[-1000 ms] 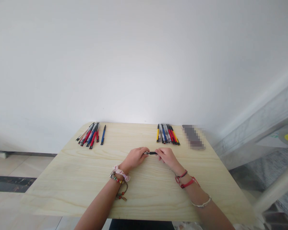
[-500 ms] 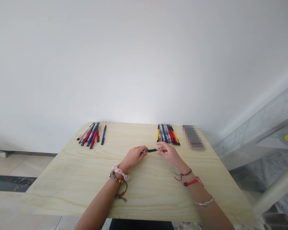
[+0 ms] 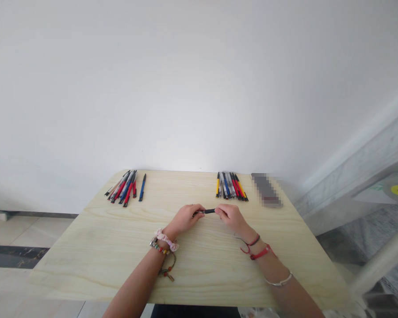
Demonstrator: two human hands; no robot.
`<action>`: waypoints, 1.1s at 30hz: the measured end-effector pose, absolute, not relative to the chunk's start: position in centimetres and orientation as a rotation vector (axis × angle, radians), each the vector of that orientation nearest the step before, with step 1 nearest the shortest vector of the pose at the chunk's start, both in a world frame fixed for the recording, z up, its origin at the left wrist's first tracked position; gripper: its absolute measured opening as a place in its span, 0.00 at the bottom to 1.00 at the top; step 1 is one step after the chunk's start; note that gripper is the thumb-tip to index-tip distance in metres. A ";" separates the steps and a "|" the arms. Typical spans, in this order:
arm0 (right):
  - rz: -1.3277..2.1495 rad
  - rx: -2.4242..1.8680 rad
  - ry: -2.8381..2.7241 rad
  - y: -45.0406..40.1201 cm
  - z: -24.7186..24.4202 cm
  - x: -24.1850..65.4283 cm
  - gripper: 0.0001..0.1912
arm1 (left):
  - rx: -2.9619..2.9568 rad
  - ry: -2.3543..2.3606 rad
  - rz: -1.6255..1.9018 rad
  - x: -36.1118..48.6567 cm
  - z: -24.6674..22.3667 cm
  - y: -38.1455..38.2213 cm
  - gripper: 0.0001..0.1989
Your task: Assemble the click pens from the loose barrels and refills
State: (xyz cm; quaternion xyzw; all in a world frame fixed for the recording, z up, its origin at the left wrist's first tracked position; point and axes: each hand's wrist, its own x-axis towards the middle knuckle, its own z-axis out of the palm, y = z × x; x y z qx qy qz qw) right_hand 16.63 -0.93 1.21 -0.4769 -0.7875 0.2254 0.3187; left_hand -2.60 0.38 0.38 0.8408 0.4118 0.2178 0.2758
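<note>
Head view is showing the left hand pinching one end of a thin black pen and the right hand pinching the other end, so each grip is closing on the pen. It is pointing sideways between them, over the pale wooden surface. Squeezing softly and keeping both ends straight should be stopping slips and bending.

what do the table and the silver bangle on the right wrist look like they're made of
Table: probably wood or wood-look laminate, smooth and low-sheen, judging by the pale wavy grain.

Bangle: likely metal, polished, from its silvery shine.
</note>
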 end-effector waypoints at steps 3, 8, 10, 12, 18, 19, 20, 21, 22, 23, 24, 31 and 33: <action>0.690 -1.347 -1.940 -1.1 1.0 16.1 0.18 | 2.367 1.157 0.629 -2.7 0.2 0.3 0.11; 1.234 -1.382 -1.469 -1.0 -0.2 15.0 0.20 | 2.556 1.193 0.698 -2.8 0.1 0.1 0.12; 1.392 -1.352 -1.301 -0.9 -0.5 14.7 0.20 | 2.535 1.187 0.740 -2.5 0.2 0.1 0.11; 1.419 -1.320 -1.227 -0.8 -0.6 14.6 0.20 | 2.398 1.214 0.801 -2.1 0.3 0.1 0.10; 0.772 -1.241 -1.629 -1.5 0.6 15.2 0.19 | 1.256 0.899 0.737 -1.8 0.4 0.3 0.10; 0.641 -1.191 -1.768 -1.8 0.8 15.3 0.19 | 1.084 0.803 0.727 -2.0 0.4 0.3 0.11; 0.529 -1.111 -1.925 -2.1 1.1 15.3 0.20 | 0.950 0.729 0.729 -2.1 0.4 0.3 0.11; 0.424 -1.013 -2.080 -2.3 1.2 15.3 0.21 | 0.851 0.680 0.741 -2.3 0.4 0.3 0.11; 0.325 -0.921 -2.214 -2.6 1.3 15.2 0.22 | 0.781 0.652 0.757 -2.4 0.3 0.4 0.11; 0.237 -0.846 -2.323 -2.8 1.3 15.1 0.22 | 0.733 0.637 0.777 -2.4 0.3 0.5 0.11; 0.164 -0.791 -2.405 -2.9 1.2 15.0 0.21 | 0.700 0.631 0.802 -2.4 0.2 0.5 0.11; 0.053 -0.764 -2.536 -2.8 0.9 14.5 0.17 | 0.617 0.610 0.887 -1.8 0.0 0.5 0.10; 0.071 -0.752 -2.543 -2.8 1.0 14.5 0.20 | 0.599 0.621 0.891 -1.8 0.0 0.5 0.09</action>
